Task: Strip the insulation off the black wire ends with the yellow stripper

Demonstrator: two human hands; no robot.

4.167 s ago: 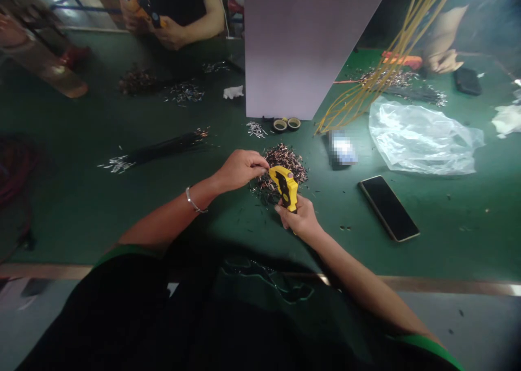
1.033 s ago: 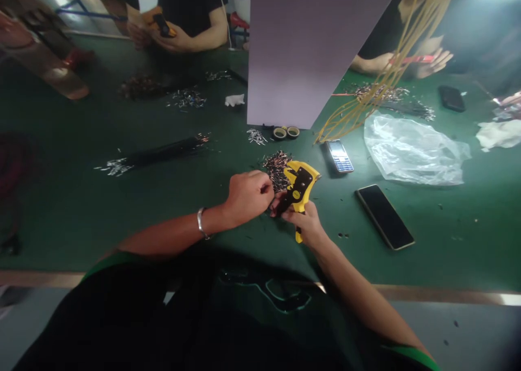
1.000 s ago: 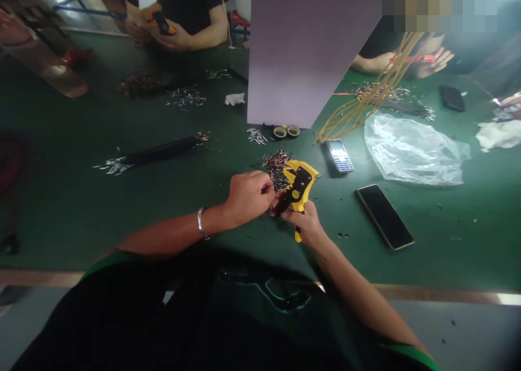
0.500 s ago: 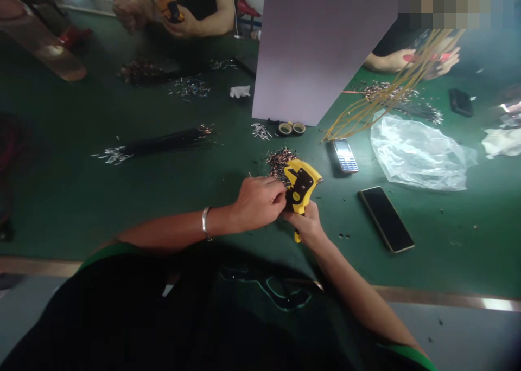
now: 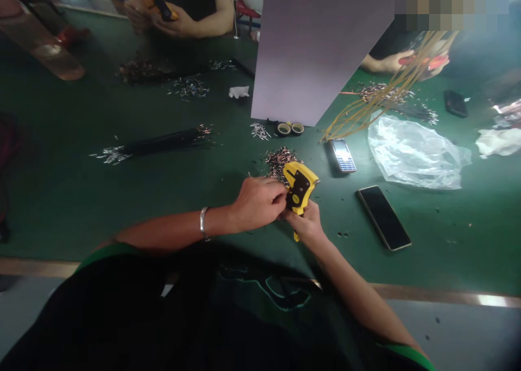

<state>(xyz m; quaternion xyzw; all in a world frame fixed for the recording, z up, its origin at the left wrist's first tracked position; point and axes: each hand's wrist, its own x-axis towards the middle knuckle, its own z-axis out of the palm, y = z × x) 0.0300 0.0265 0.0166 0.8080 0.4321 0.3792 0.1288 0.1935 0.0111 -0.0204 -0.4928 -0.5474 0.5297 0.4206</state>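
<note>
My right hand (image 5: pixel 308 223) is wrapped round the handles of a yellow and black wire stripper (image 5: pixel 302 185), whose head points away from me. Close against the tool's left side is my left hand (image 5: pixel 262 202), its fingers pinched together. What they hold is hidden by the fingers and the tool. Just beyond both hands lies a heap of short copper-tipped wire ends (image 5: pixel 280 162). To the left, a bundle of black wires (image 5: pixel 163 142) rests on the green table (image 5: pixel 171 189), with pale tips at its left end and copper ones at its right.
Ahead stands a tall grey panel (image 5: pixel 309 51), with two tape rolls (image 5: pixel 290 128) at its foot. To the right lie a keypad phone (image 5: pixel 343 155), a smartphone (image 5: pixel 383 217), a clear plastic bag (image 5: pixel 419 154) and yellow wires (image 5: pixel 366 108). Across the table, co-workers' hands hold tools (image 5: pixel 163 5).
The wire stripper has tilted slightly and shifted a little left in view. My hands keep nearly the same pose. Across the table, a co-worker's hand has moved closer to an orange tool.
</note>
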